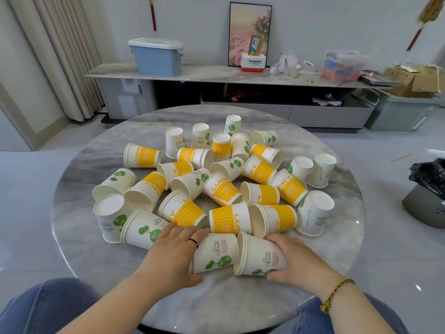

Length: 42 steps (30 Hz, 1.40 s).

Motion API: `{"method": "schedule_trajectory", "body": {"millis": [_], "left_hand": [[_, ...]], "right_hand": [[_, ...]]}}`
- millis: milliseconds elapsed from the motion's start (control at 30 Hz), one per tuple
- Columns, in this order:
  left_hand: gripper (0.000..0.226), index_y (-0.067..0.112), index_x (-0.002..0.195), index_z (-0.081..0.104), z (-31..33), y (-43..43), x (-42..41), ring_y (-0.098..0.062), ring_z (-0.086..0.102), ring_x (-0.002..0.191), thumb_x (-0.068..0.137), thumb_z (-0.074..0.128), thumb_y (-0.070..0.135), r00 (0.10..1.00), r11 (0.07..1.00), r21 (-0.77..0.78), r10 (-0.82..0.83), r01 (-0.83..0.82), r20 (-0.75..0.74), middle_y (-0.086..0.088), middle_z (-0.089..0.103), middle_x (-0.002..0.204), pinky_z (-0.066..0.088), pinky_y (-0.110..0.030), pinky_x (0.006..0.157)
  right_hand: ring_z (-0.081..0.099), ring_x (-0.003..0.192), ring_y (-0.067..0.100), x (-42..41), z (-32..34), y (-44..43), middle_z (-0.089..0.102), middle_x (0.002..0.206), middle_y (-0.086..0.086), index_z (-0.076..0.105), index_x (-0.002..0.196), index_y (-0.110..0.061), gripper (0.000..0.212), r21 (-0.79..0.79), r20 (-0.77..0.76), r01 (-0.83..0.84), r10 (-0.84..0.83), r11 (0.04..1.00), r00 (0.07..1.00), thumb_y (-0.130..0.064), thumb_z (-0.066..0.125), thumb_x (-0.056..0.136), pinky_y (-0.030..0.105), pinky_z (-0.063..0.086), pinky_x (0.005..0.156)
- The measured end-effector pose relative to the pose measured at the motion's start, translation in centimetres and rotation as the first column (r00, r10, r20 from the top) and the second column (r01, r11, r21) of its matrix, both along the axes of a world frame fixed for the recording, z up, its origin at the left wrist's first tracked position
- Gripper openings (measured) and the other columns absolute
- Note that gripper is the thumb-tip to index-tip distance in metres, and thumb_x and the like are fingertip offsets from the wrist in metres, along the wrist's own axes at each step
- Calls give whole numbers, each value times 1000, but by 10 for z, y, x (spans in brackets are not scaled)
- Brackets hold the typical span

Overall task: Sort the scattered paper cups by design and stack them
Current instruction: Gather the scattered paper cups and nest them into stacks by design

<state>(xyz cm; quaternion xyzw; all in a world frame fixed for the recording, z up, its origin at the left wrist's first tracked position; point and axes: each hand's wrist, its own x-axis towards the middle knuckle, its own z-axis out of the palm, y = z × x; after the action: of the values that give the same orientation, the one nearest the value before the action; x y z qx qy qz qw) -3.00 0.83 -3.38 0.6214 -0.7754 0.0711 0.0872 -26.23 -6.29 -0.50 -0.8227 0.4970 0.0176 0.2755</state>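
Observation:
Several paper cups lie scattered on a round grey marble table (79,237). Some are white with green trees and "Green World" lettering, others carry a yellow striped "LUCKY" band (226,222). Most lie on their sides; a few stand upside down. My left hand (173,251) grips a green-tree cup (216,253) lying on its side near the front edge. My right hand (296,259) grips a second green-tree cup (261,255) lying right beside the first, its rim toward the left one.
Behind the table runs a low cabinet (216,75) with a blue bin (156,56), a framed picture and clutter. A black-bagged bin (426,196) stands on the floor at the right. My knees in blue jeans sit under the table's front edge.

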Motion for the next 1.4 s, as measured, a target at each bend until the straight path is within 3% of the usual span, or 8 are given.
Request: {"method": "schedule_trajectory", "body": {"millis": [300,433,500,633,933,1033,1167,1400], "left_hand": [[74,32,110,47,7,15,0,-6,46,91,45,52,65,929,996,-18,74,-86,-362,14,67,96,33,-17,84],[70,56,102,33,17,16,-12,16,45,102,39,64,56,576,983,164,181,-81,-798,34,43,110,36,-4,89],[73,52,102,37,12,15,-19,13,48,106,37,70,50,394,982,182,188,-52,-900,22,49,115,42,-12,94],[65,37,95,39,2,15,-33,20,51,89,44,78,26,276,980,200,194,-6,-941,14,50,100,42,0,71],[71,46,98,28,-11,21,-25,14,48,95,59,80,17,401,953,298,252,54,-881,28,41,106,34,7,73],[89,49,108,21,-3,32,-12,18,40,111,40,79,49,442,955,293,243,48,-864,35,34,114,26,12,78],[105,51,114,20,8,48,12,38,27,102,22,59,84,432,960,278,242,21,-869,32,35,120,22,13,80],[79,54,110,22,6,51,19,35,30,103,43,64,56,487,957,290,237,34,-840,31,43,115,23,12,80]], "right_hand": [[60,84,2,-26,12,7,59,99,-5,52,94,-29,43,290,495,99,-237,952,836,-4,74,67,11,51,67],[63,78,-5,-25,19,10,61,99,-1,54,94,-26,43,346,661,103,-320,933,678,3,73,68,10,52,64],[63,78,-8,-21,23,10,61,98,-3,53,94,-27,42,337,722,100,-325,936,611,-3,73,66,10,53,65],[62,75,-11,-10,26,11,60,97,-6,52,93,-28,43,273,779,118,-292,955,555,5,68,71,8,51,63],[50,98,-4,23,44,18,50,106,-23,43,96,-50,50,36,698,96,-94,995,710,-28,67,58,-1,41,75],[40,101,-14,46,47,22,42,109,-23,41,109,-47,57,-126,605,15,65,992,794,-27,70,64,-8,27,80],[33,120,11,73,45,28,39,125,-4,38,130,-25,62,-262,439,-115,224,958,870,-16,66,75,7,20,90],[32,128,14,90,13,37,37,139,-1,30,133,-23,67,-196,364,-74,143,978,921,-20,66,76,13,24,95]]}}
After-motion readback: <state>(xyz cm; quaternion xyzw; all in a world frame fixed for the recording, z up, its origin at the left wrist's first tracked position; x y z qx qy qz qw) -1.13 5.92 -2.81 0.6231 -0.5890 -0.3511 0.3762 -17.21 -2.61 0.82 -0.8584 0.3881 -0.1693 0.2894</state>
